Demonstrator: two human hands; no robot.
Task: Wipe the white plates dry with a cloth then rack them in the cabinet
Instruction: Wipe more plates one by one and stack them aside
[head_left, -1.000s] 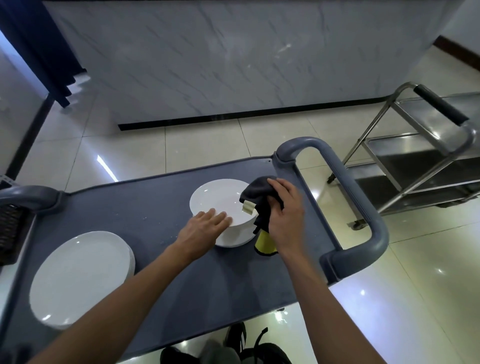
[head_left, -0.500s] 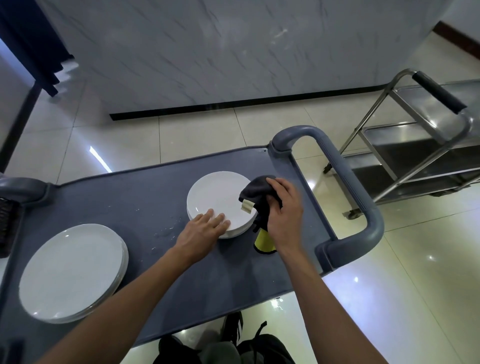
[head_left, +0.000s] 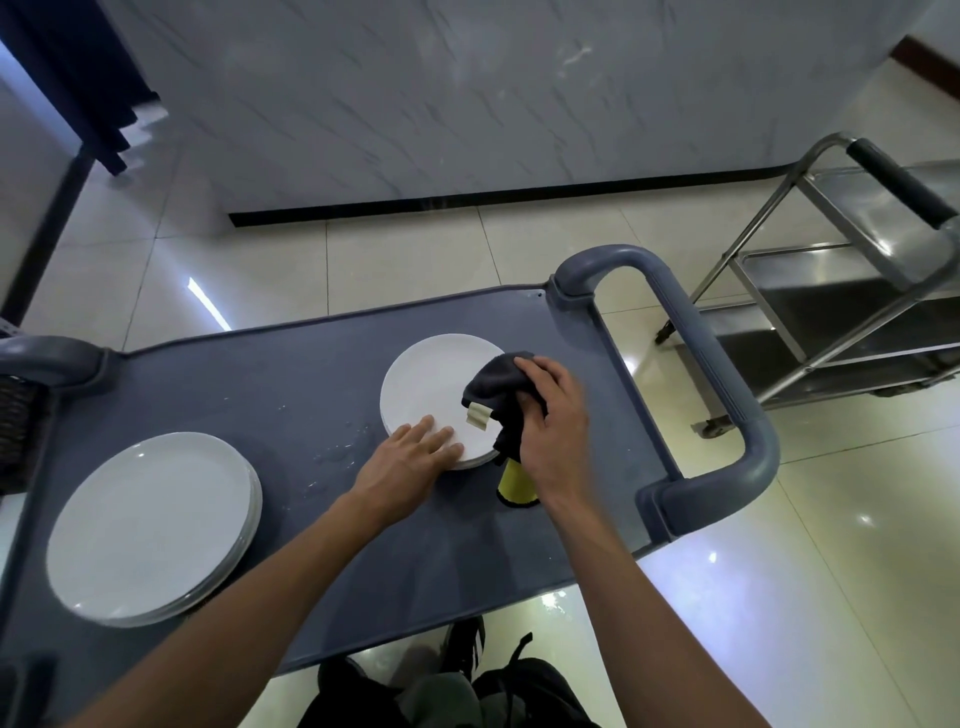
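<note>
Right hand (head_left: 553, 415) clamped on dark cloth (head_left: 501, 387), bunched at right edge of top plate (head_left: 436, 395) of small stack on cart (head_left: 291, 379). Left hand (head_left: 410, 457) flat, fingers straight, pressing near rim to steady it. Versus a second ago: hands barely shifted, cloth same spot; view alone drifted. Judgement: wiping just starting or paused, plate not yet dry. Second stack (head_left: 150, 525) sits well apart at left. Droplets (head_left: 343, 447) beside plate. Cabinet not in view.

White plates (head_left: 431, 384) on a grey-blue cart (head_left: 291, 395); dark grey cloth (head_left: 496, 384) with yellow underside; grey-veined marble wall (head_left: 467, 93).
</note>
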